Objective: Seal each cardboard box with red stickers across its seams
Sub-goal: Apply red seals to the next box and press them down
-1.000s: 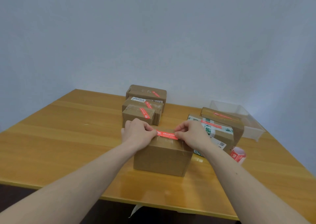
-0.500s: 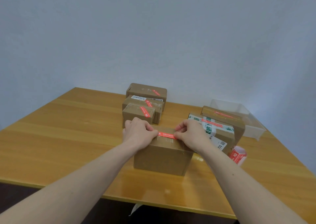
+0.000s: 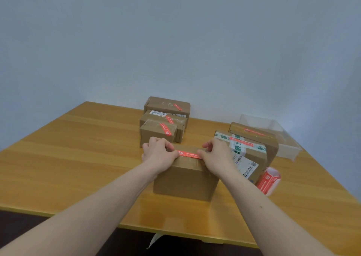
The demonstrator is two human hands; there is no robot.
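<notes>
A plain cardboard box [image 3: 185,179] stands on the wooden table [image 3: 78,158] in front of me. A red sticker [image 3: 189,154] stretches left to right over its top. My left hand [image 3: 159,153] pinches the sticker's left end with curled fingers at the box's top left. My right hand [image 3: 215,155] pinches the right end at the top right. A roll of red stickers [image 3: 268,181] stands to the right of the box.
Three brown boxes with red stickers [image 3: 158,131] sit in a row behind. Two more stickered boxes [image 3: 248,152] stand at the right, close to my right hand. A clear plastic bin [image 3: 283,138] is at the far right. The table's near edge runs below my forearms.
Both hands stay at the sticker's ends on the box top with hardly any movement. The view has tilted up slightly.
</notes>
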